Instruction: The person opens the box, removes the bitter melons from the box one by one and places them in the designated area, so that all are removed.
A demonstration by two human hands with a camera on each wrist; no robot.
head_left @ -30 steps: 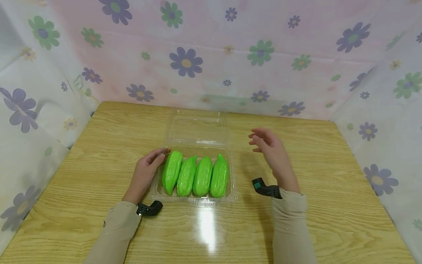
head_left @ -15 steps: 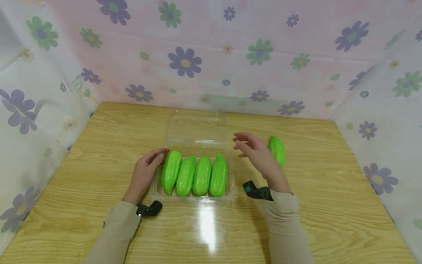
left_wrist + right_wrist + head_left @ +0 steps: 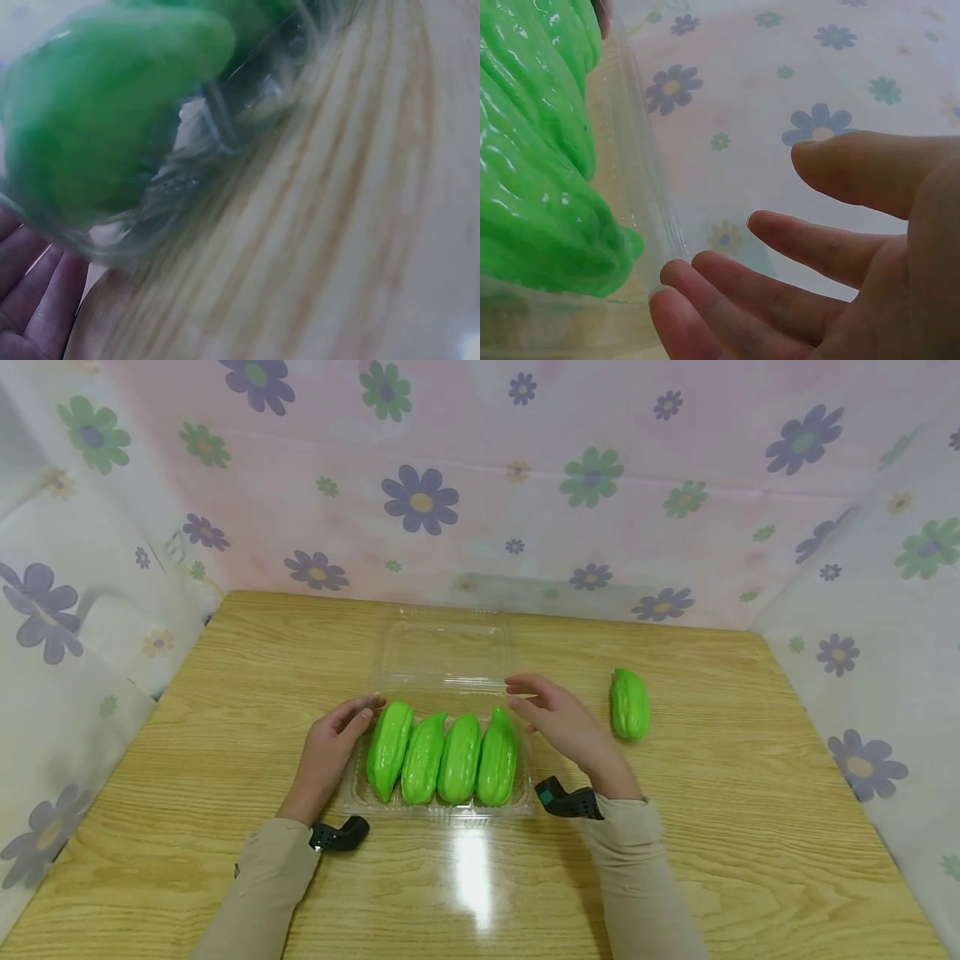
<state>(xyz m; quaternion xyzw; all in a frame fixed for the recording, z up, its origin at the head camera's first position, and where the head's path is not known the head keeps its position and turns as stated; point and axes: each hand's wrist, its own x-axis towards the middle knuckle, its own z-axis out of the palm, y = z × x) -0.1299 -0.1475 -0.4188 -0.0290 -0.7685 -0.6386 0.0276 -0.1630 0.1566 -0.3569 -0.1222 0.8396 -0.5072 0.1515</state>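
Note:
A clear plastic clamshell box (image 3: 450,812) lies on the table, its lid (image 3: 446,647) folded back flat behind it. Several glossy green gourd-like pieces (image 3: 461,760) lie side by side inside; their exact kind cannot be told. The left hand (image 3: 322,764) rests at the box's left side, and in the left wrist view its fairly straight fingers (image 3: 56,300) lie along the outer wall. Beside the back right corner, the right hand (image 3: 573,735) is spread with loosely bent fingers, holding nothing. Its fingertips are very close to the rim; contact cannot be told.
One more green gourd-like piece (image 3: 630,704) lies on the wooden table (image 3: 750,793), right of the right hand. Flowered cloth (image 3: 495,485) hangs behind the table and along both sides. Each wrist wears a black camera (image 3: 566,799).
The right hand has moved left to the box's back right corner, uncovering the loose green piece on the table behind it. The left hand and the box have stayed in place.

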